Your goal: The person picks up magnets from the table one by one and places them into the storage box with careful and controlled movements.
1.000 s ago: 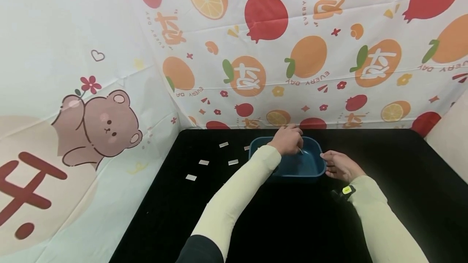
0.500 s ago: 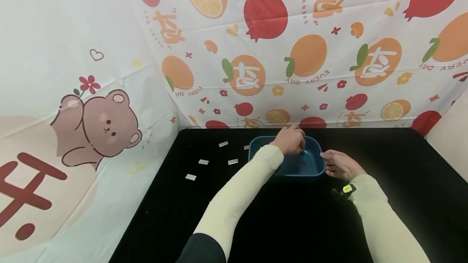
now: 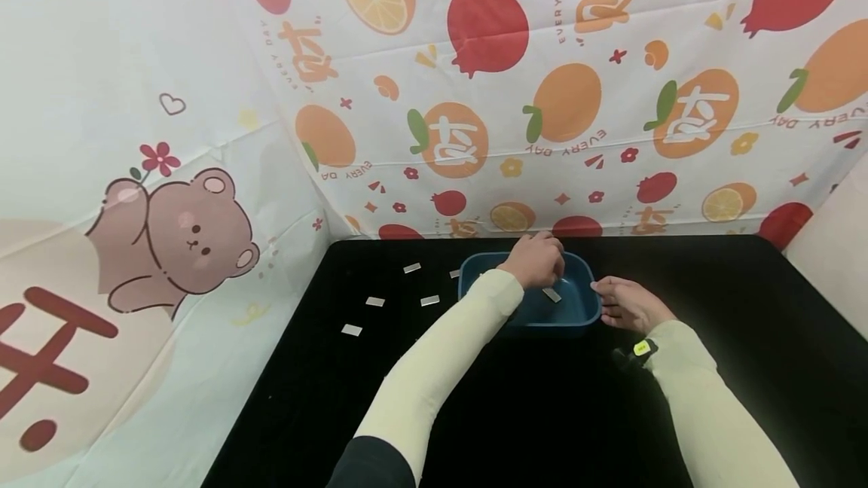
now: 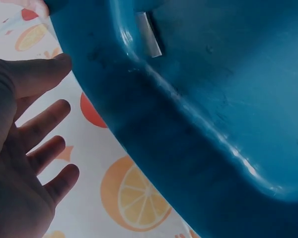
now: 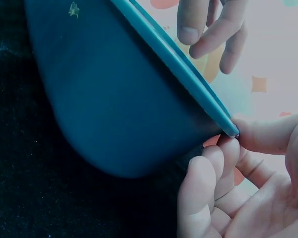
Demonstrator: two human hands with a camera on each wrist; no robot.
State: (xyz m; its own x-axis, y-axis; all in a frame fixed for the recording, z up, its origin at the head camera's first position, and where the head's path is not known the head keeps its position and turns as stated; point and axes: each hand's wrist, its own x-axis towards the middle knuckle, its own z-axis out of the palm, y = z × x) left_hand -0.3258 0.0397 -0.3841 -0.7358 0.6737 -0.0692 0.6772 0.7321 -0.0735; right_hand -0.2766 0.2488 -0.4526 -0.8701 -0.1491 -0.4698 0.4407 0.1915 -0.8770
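Over the blue plastic basin [image 3: 590,269], my left hand [image 3: 537,260] hovers with fingers apart and nothing between them. Its loosely extended fingers [image 4: 44,121] show in the left wrist view. On the basin's floor lies a small flat silvery rectangular piece [image 3: 552,294], just below that hand; the left wrist view shows the same piece [image 4: 149,34] close to the inner wall. With thumb and bent fingers, my right hand [image 3: 631,306] pinches the basin's right rim. The right wrist view shows the thumb [image 5: 265,135] on the rim's edge and fingers beneath.
Several similar silvery pieces lie spread on the black table [image 3: 305,413] left of the basin, among them one piece [image 3: 430,300] near its left side and another piece [image 3: 351,330] farther left. A fruit-print cloth [image 3: 502,119] hangs behind the table's far edge.
The small silvery piece has left my left hand's fingers and now lies on the basin floor. My right hand keeps its hold on the rim.
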